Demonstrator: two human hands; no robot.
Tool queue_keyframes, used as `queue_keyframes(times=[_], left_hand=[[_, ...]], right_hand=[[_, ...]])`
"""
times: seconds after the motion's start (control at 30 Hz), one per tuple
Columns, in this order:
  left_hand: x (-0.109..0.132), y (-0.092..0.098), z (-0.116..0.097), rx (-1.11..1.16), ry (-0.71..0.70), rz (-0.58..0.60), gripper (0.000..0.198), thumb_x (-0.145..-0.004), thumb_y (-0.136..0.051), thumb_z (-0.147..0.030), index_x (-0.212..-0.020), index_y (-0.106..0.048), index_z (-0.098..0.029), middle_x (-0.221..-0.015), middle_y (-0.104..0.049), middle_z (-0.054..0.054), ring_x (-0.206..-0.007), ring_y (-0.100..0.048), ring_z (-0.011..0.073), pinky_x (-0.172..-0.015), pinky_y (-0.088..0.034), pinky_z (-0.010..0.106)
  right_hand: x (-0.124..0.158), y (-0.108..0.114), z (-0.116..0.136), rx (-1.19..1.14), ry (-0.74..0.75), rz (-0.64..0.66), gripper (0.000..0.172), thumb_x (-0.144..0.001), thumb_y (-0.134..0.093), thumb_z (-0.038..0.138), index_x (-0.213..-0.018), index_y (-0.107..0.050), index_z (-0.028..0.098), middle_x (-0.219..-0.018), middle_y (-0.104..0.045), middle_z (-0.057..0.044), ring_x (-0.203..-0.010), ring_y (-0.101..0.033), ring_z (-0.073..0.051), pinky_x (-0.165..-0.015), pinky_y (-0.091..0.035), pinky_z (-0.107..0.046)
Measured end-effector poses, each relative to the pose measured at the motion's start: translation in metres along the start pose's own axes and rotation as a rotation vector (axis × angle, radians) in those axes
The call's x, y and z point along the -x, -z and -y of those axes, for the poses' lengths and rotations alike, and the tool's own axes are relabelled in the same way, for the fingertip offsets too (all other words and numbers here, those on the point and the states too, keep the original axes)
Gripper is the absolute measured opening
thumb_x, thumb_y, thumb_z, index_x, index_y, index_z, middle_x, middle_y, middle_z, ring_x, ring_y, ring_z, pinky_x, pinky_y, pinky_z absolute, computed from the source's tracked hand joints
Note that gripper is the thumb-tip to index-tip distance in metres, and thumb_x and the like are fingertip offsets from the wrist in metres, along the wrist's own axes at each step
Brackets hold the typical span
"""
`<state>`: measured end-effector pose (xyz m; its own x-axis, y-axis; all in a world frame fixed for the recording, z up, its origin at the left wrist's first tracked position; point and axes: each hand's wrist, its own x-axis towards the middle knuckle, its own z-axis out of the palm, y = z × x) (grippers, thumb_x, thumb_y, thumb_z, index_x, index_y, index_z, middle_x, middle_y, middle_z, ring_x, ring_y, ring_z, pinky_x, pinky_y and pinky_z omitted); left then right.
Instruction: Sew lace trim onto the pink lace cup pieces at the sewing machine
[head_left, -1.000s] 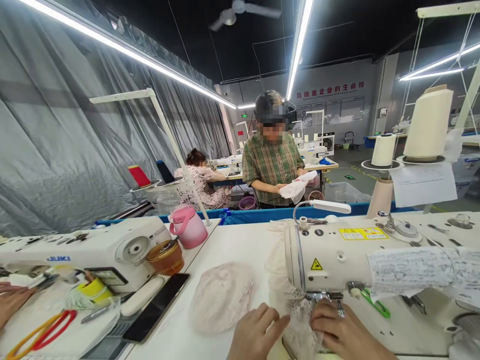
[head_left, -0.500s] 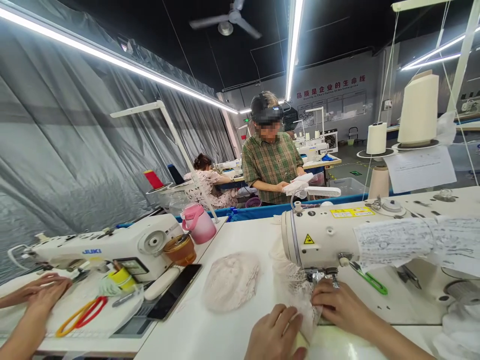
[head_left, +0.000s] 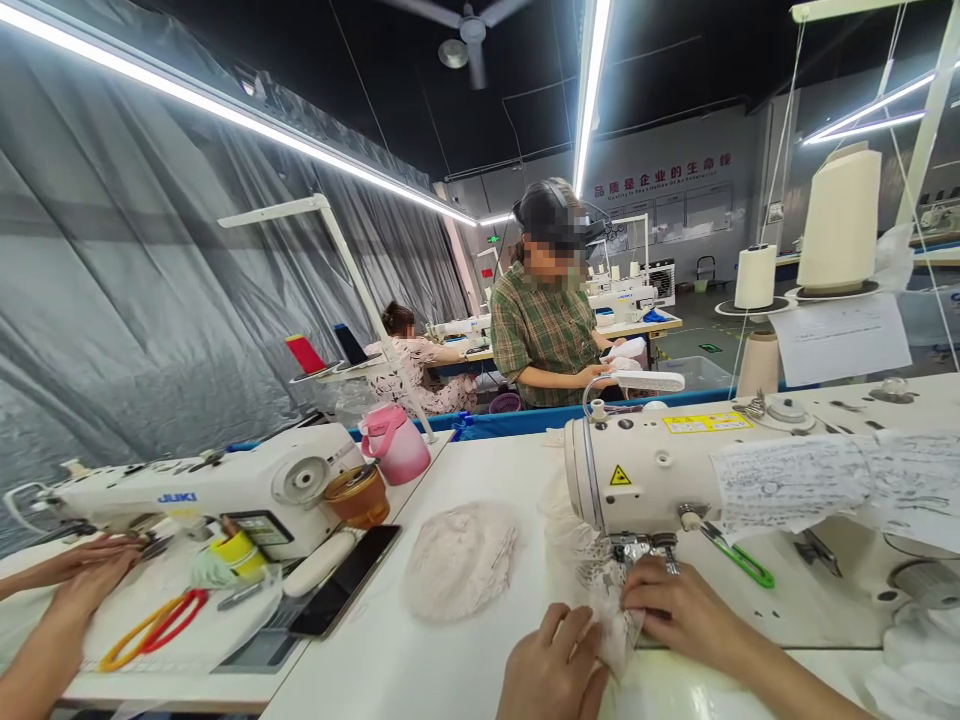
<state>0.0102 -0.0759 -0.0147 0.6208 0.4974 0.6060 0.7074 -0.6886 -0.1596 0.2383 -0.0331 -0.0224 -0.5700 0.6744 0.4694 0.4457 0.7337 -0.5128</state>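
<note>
Head view — fabric (head_left: 616, 628) (pale) between left hand (head_left: 553, 662) and right hand (head_left: 679, 608)

The left hand (head_left: 551, 665) rests nearer than the sewing machine (head_left: 645, 465), back upward, fingers (head_left: 574, 632) curled. The right hand (head_left: 671, 610) lies under the machine's needle end, fingers bent, its forearm (head_left: 784, 665) slanting nearer and rightward.
</note>
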Motion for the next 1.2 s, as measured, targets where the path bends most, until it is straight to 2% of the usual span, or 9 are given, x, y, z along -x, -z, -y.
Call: queue_keyframes(times=[0.1,0.2,0.3,0.4,0.67,0.8,0.93,1.1,1.2], left_hand=[[-0.005,0.003,0.002,0.038,-0.045,-0.060,0.020,-0.082,-0.046,-0.011,-0.095,-0.060,-0.019,-0.090,-0.068,0.004,-0.074,-0.061,0.0185,-0.045,-0.048,0.023],[-0.008,0.006,0.003,0.197,0.073,0.003,0.025,-0.087,-0.037,-0.011,-0.094,-0.059,-0.021,-0.091,-0.067,0.003,-0.079,-0.062,0.0164,-0.055,-0.053,0.023],[-0.008,0.003,-0.002,0.222,0.153,0.126,0.024,-0.086,-0.048,-0.032,-0.106,-0.057,-0.021,-0.101,-0.066,0.006,-0.090,-0.062,0.0201,-0.063,-0.056,0.026],[-0.005,-0.007,-0.012,0.030,0.088,0.183,0.056,-0.074,-0.060,-0.053,-0.118,-0.054,-0.017,-0.110,-0.065,0.010,-0.097,-0.062,0.0282,-0.056,-0.057,0.031],[-0.008,-0.001,-0.004,-0.091,0.095,0.306,0.044,-0.079,-0.044,-0.001,-0.116,-0.056,-0.020,-0.111,-0.065,0.004,-0.101,-0.061,0.0186,-0.054,-0.052,0.020],[-0.034,0.023,0.005,0.187,0.268,0.492,0.033,-0.086,-0.036,-0.003,-0.104,-0.056,-0.022,-0.115,-0.062,0.004,-0.095,-0.063,0.0156,-0.066,-0.052,0.022],[-0.067,0.041,0.009,0.320,0.356,0.739,0.028,-0.082,-0.035,-0.001,-0.098,-0.051,-0.019,-0.092,-0.063,0.003,-0.079,-0.063,0.0182,-0.064,-0.047,0.027],[-0.083,0.038,0.012,0.395,0.257,0.807,0.042,-0.076,-0.053,-0.009,-0.117,-0.048,-0.020,-0.107,-0.062,0.005,-0.099,-0.059,0.0237,-0.075,-0.046,0.031],[-0.084,0.027,0.012,0.257,0.130,0.800,0.031,-0.078,-0.055,-0.013,-0.108,-0.058,-0.020,-0.102,-0.063,0.006,-0.100,-0.057,0.0280,-0.081,-0.044,0.038]], right_hand=[[-0.001,0.001,0.000,-0.004,0.010,-0.010,0.027,-0.081,-0.051,0.008,-0.091,-0.068,0.025,-0.091,-0.068,0.000,-0.090,-0.057,-0.018,-0.082,-0.045,-0.031],[-0.002,0.002,0.001,-0.021,0.016,-0.035,0.024,-0.082,-0.050,0.010,-0.088,-0.068,0.024,-0.089,-0.068,0.000,-0.086,-0.058,-0.017,-0.081,-0.045,-0.030],[-0.002,0.001,0.001,-0.031,0.021,-0.057,0.020,-0.083,-0.051,0.013,-0.087,-0.068,0.024,-0.088,-0.068,0.000,-0.084,-0.058,-0.016,-0.080,-0.045,-0.029],[-0.002,0.002,0.001,-0.026,0.018,-0.052,0.018,-0.083,-0.054,0.014,-0.087,-0.068,0.024,-0.088,-0.068,0.000,-0.085,-0.058,-0.016,-0.080,-0.045,-0.029],[-0.004,0.000,-0.004,0.060,0.065,-0.077,0.014,-0.084,-0.056,0.019,-0.087,-0.069,0.023,-0.089,-0.070,0.001,-0.087,-0.060,-0.014,-0.081,-0.047,-0.026],[-0.003,0.000,-0.008,0.083,0.064,-0.070,0.015,-0.083,-0.057,0.018,-0.089,-0.069,0.024,-0.092,-0.071,0.003,-0.090,-0.061,-0.014,-0.082,-0.047,-0.026],[-0.002,0.002,-0.009,0.078,0.064,-0.057,0.014,-0.084,-0.058,0.020,-0.090,-0.069,0.025,-0.095,-0.071,0.003,-0.094,-0.061,-0.014,-0.084,-0.046,-0.027],[-0.001,0.005,-0.011,0.067,0.083,-0.039,0.013,-0.087,-0.056,0.022,-0.091,-0.068,0.023,-0.097,-0.070,0.002,-0.092,-0.062,-0.015,-0.082,-0.047,-0.028],[-0.002,0.006,-0.011,0.080,0.095,-0.037,0.014,-0.089,-0.053,0.022,-0.089,-0.068,0.022,-0.095,-0.070,0.001,-0.091,-0.062,-0.015,-0.081,-0.048,-0.029]])
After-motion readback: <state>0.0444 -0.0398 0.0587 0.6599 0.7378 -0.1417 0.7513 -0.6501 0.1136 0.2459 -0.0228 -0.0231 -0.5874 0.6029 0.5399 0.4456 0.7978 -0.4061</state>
